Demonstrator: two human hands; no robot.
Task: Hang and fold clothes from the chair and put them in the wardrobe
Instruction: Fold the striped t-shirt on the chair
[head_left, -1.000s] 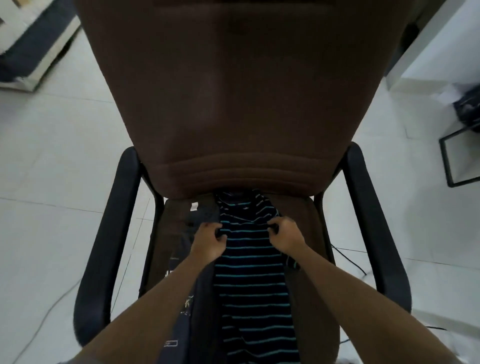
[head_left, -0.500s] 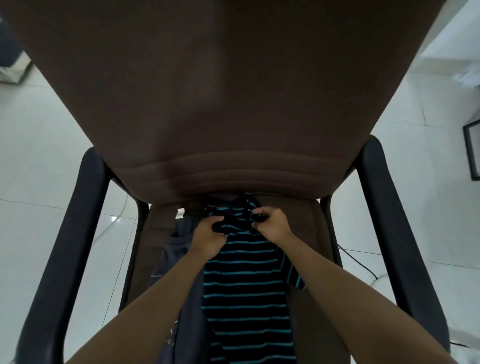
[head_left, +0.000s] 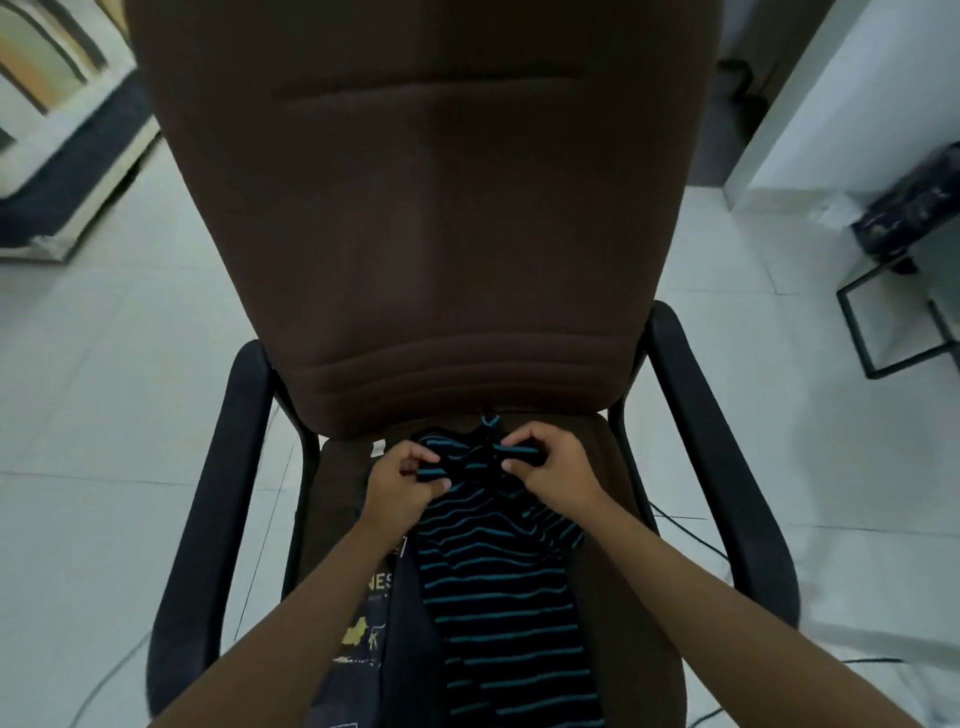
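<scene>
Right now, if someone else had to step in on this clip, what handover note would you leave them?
Left hand: pinches the top edge of the striped shirt.
Right hand: pinches the same edge, close beside the left.
The shirt lies lengthwise on the brown chair seat; a dark printed garment lies partly under it, on the left.
Done: shirt gripped by its top.
Left: lift it, hang or fold it, then the printed garment. No wardrobe or hanger in view.

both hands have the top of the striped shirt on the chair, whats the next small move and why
Probably lift it straight up off the seat. Both the left hand and the right hand already pinch the striped shirt near its collar, and it lies partly over a dark printed garment.
</scene>
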